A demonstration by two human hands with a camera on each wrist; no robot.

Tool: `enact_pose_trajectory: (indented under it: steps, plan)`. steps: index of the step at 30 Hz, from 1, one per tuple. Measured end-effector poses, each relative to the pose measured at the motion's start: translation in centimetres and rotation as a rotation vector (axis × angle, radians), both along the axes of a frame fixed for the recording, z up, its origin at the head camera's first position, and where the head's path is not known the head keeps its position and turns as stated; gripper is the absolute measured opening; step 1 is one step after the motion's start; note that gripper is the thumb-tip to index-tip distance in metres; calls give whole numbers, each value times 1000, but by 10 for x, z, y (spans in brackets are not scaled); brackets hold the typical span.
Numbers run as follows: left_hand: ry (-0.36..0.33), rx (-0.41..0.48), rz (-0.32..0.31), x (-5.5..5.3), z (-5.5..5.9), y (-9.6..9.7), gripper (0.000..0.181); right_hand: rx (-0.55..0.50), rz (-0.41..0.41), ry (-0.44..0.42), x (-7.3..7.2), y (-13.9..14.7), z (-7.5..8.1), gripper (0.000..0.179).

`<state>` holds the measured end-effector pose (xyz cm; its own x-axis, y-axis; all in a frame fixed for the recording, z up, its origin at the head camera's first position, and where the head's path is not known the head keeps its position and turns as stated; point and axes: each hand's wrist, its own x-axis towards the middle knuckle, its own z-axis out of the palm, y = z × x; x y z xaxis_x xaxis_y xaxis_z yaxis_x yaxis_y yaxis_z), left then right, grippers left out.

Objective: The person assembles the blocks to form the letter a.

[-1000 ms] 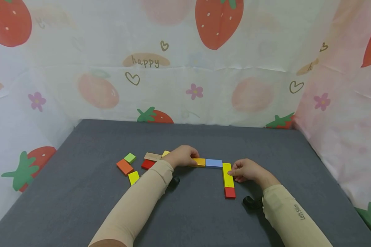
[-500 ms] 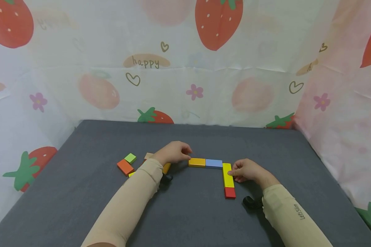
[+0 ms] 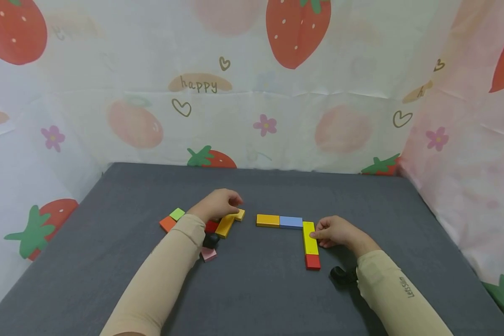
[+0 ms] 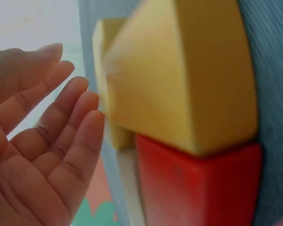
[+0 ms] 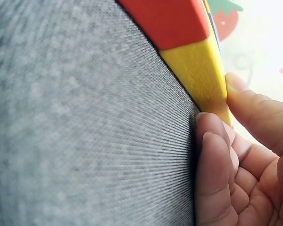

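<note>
1. Grey tabletop (image 3: 252, 298): two block groups, a laid run to the right, a loose pile to the left. Step in hand reads as choosing the next block while the run is kept steady.
2. Left hand (image 3: 219, 203): above the pile, fingertips at its right end. Left wrist view shows the fingers relaxed and grasping nothing (contact with a block: can't tell). Next move would call for a clean pinch on one block without nudging its neighbours. Versus half a second ago: shifted left, away from the run.
3. Right hand (image 3: 337, 232): thumb on the long yellow block (image 3: 310, 239), fingers curled against its side, so gripping it in place on the table. No change from the earlier frame.
4. Run: amber block (image 3: 268, 220) and blue block (image 3: 291, 222) end to end, then the yellow one turning toward the person, red end block (image 3: 312, 262) butted to its near end. Layout same as earlier.
5. Pile, bigger pieces: long amber block (image 3: 225, 227), tilted, beside the loose red block (image 3: 212, 227); orange block (image 3: 167, 224) partly behind the sleeve.
6. Pile, small pieces: pale yellow block (image 3: 240, 214) under the fingertips, pink block (image 3: 208, 254), green block (image 3: 177, 214). Pale yellow and pink now show; the arm hid both earlier.
</note>
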<state>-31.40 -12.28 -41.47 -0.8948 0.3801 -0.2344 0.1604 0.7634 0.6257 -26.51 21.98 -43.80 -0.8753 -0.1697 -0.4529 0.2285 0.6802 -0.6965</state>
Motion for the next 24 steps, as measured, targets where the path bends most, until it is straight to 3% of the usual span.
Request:
enact_pose_trajectory:
  steps: [11, 18, 24]
  plan:
    - [-68, -29, 55, -2, -2, -10, 35, -8, 8, 0, -1, 1, -1, 22]
    - [-62, -103, 52, -2, -3, -7, 36, -9, 8, -3, -1, 1, -1, 22]
    - [-52, -115, 47, -2, -3, -7, 30, -9, 5, -1, -1, 1, -1, 22]
